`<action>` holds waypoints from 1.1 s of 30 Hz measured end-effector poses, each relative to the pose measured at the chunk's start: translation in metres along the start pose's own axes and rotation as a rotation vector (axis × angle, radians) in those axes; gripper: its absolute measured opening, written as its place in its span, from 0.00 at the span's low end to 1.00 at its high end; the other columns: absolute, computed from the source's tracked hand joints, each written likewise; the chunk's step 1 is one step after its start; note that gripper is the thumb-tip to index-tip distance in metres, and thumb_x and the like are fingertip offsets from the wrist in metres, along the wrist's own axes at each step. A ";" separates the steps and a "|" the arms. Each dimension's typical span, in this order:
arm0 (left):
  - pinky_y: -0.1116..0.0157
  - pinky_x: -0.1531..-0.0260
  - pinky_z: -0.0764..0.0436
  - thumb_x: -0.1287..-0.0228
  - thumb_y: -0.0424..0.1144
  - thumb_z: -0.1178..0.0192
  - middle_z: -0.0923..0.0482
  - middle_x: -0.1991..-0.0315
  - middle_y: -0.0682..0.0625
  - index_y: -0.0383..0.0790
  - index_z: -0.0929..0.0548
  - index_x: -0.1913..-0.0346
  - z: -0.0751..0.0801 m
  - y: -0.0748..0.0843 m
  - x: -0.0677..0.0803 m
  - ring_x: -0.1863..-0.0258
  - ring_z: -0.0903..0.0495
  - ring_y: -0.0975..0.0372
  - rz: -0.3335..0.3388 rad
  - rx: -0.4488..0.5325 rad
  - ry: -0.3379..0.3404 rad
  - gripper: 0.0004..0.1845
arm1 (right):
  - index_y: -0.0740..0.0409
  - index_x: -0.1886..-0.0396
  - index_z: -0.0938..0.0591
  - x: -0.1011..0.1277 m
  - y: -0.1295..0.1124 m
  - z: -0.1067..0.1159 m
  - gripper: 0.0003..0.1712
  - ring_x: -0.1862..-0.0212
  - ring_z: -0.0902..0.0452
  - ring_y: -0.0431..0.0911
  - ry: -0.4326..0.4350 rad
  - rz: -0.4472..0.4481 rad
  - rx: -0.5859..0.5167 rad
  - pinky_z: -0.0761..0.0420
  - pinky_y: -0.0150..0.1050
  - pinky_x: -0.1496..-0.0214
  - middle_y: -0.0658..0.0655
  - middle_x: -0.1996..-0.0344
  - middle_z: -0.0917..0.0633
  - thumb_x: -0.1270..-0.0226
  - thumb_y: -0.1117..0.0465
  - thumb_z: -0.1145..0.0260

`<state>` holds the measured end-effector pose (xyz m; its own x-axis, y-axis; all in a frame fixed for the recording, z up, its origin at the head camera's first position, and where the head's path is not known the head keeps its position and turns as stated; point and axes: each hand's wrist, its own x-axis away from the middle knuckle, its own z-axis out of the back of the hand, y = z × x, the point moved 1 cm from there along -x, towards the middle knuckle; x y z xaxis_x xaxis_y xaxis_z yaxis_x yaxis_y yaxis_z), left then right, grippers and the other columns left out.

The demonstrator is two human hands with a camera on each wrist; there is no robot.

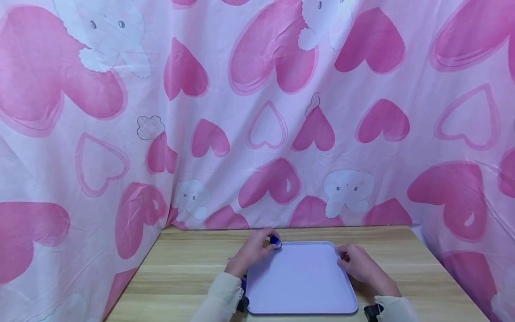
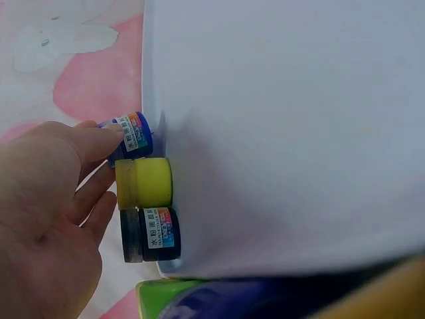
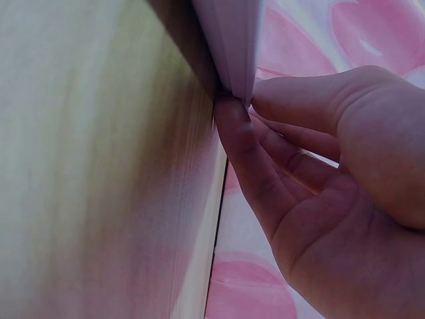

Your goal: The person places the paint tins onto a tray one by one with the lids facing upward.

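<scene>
Three paint pots at the tray's edge

Three small paint pots sit in a row against the lilac tray's [image 1: 301,281] left rim: a blue pot [image 2: 131,136], a yellow pot [image 2: 144,183] and a black pot [image 2: 151,234], each touching the next. The left hand [image 1: 250,252] pinches the blue pot at the tray's far left corner. The right hand [image 1: 360,266] grips the tray's right edge, thumb and fingers closed on the rim. The tray lies flat on the wooden bench [image 1: 181,273], before a pink heart-print cloth [image 1: 257,112].
</scene>
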<state>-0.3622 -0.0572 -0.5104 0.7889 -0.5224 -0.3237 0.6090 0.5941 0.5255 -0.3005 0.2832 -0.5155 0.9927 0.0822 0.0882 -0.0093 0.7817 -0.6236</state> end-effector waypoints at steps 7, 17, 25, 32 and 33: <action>0.59 0.39 0.12 0.29 0.31 0.28 0.10 0.48 0.50 0.40 0.12 0.44 -0.005 0.001 0.000 0.46 0.12 0.61 0.025 -0.029 -0.033 0.13 | 0.68 0.38 0.14 0.001 0.000 0.000 0.20 0.60 0.19 0.46 -0.002 0.002 -0.006 0.07 0.45 0.53 0.55 0.59 0.11 0.27 0.73 0.30; 0.63 0.39 0.12 0.30 0.30 0.28 0.10 0.46 0.53 0.44 0.11 0.45 -0.009 0.002 0.000 0.43 0.13 0.63 0.044 -0.057 -0.077 0.14 | 0.70 0.35 0.16 0.000 0.000 0.000 0.22 0.59 0.19 0.46 -0.005 -0.002 -0.007 0.07 0.44 0.53 0.56 0.58 0.11 0.27 0.73 0.30; 0.66 0.40 0.12 0.29 0.30 0.29 0.10 0.46 0.52 0.43 0.11 0.47 -0.014 0.001 0.000 0.42 0.13 0.62 -0.021 -0.111 -0.058 0.12 | 0.68 0.37 0.14 -0.001 0.000 0.000 0.20 0.59 0.19 0.46 -0.005 -0.004 0.002 0.08 0.44 0.54 0.55 0.59 0.11 0.26 0.73 0.31; 0.63 0.39 0.13 0.32 0.30 0.27 0.10 0.47 0.51 0.41 0.11 0.47 -0.012 0.003 0.005 0.43 0.13 0.60 -0.094 -0.112 0.004 0.12 | 0.71 0.35 0.16 -0.002 0.002 -0.001 0.22 0.58 0.18 0.46 0.001 -0.003 0.001 0.08 0.44 0.54 0.56 0.57 0.10 0.26 0.73 0.31; 0.62 0.38 0.13 0.32 0.30 0.27 0.10 0.47 0.51 0.41 0.11 0.47 -0.012 0.002 0.007 0.43 0.13 0.59 -0.097 -0.109 0.011 0.13 | 0.71 0.35 0.16 -0.002 0.003 -0.002 0.22 0.58 0.18 0.46 0.002 -0.005 -0.003 0.08 0.44 0.54 0.56 0.57 0.10 0.26 0.73 0.31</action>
<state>-0.3546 -0.0521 -0.5203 0.7265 -0.5741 -0.3777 0.6872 0.6044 0.4031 -0.3025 0.2843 -0.5186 0.9930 0.0769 0.0894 -0.0041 0.7805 -0.6252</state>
